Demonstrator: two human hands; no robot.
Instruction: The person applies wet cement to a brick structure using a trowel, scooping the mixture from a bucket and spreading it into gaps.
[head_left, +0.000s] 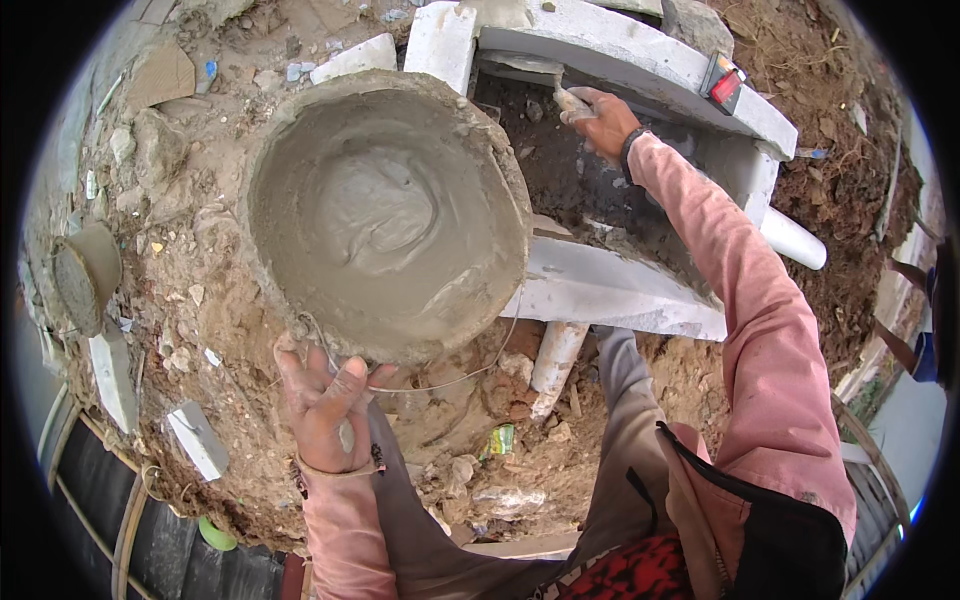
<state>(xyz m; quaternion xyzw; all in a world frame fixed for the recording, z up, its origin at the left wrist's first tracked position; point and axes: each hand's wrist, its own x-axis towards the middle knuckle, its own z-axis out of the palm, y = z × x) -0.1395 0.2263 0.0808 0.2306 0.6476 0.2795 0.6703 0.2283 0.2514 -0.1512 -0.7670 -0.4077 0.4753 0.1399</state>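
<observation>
The left hand, palm up with fingers spread, sits at the lower rim of a bucket of wet grey mortar, while right of it a trowel, its blade beside a curved pale slab, is clasped by the right hand.

My pink long sleeves look dusty; I wear grey-brown trousers, a black right wristband and a red-and-black patterned garment.
</observation>
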